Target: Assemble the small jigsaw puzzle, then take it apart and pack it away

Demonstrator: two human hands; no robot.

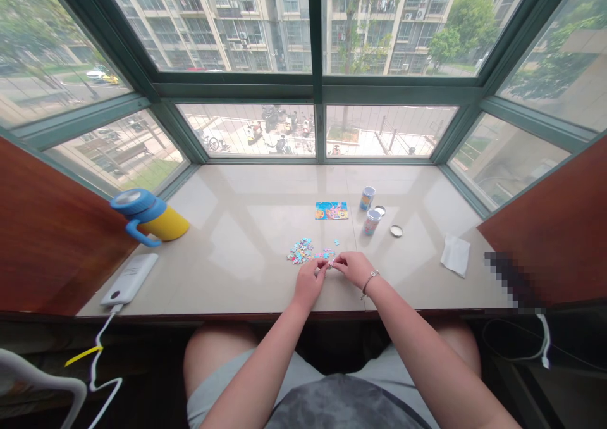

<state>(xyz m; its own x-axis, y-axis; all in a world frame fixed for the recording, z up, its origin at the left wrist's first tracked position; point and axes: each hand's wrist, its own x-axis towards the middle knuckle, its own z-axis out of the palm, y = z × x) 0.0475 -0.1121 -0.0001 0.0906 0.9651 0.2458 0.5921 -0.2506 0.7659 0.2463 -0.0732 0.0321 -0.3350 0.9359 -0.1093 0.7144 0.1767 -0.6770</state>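
Handling puzzle pieces [300, 252]: two hands [310, 281] [356, 268], two cans [372, 223] [367, 198] standing nearby.

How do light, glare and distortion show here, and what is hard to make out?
Head view: daylight from the windows, with the paving washed out; head view: pale reflections on the glossy sill; head view: the yellow flask leans outward, probably wide-angle stretch; head view: puzzle pieces, and whatever the fingers pinch, too small to read.
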